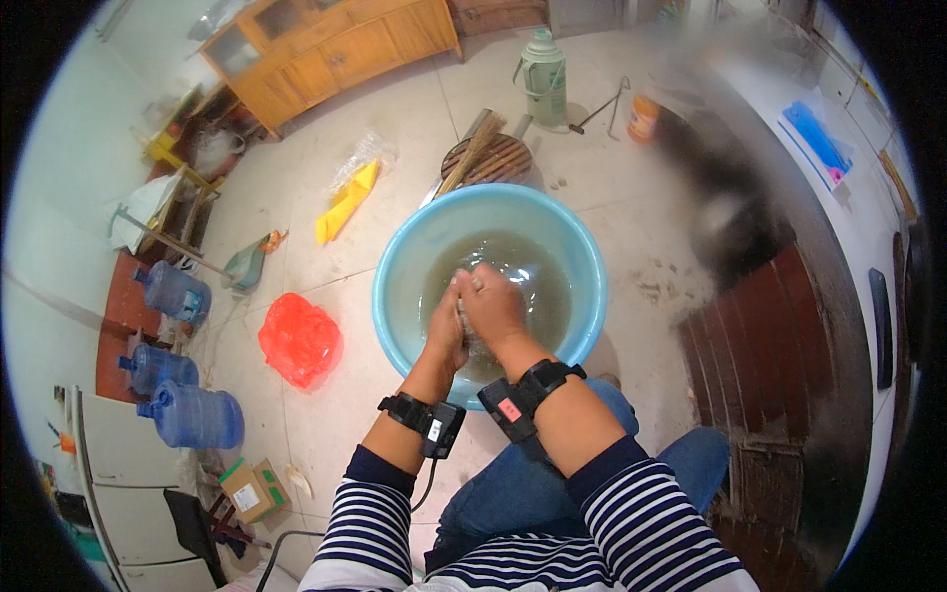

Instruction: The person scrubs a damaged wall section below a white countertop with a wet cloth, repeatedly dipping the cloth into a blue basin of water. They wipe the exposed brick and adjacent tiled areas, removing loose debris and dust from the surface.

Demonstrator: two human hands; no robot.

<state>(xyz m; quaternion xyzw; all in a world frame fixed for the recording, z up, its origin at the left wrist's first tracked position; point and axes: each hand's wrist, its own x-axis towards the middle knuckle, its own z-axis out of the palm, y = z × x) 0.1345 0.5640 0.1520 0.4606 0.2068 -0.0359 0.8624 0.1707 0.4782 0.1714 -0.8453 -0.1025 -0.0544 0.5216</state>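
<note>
Over a light-blue plastic basin [385, 325], my left hand [446, 322] and my right hand [494, 307] are pressed together. Between the palms a wet greyish thing [464, 317] shows in part; it looks like a cloth, but the fingers hide most of it. Murky brownish water [544, 296] lies in the bottom of the basin, just below the hands. Each wrist carries a black strapped device, and a cable runs from the left one.
Beyond the basin are a straw brush [473, 152], a round slatted wooden board [510, 157] and a green thermos flask [546, 85]. A red plastic bag [300, 340] and a yellow cloth [348, 203] lie leftward, near several water jugs [194, 416]. A sooty stove structure [755, 348] stands right.
</note>
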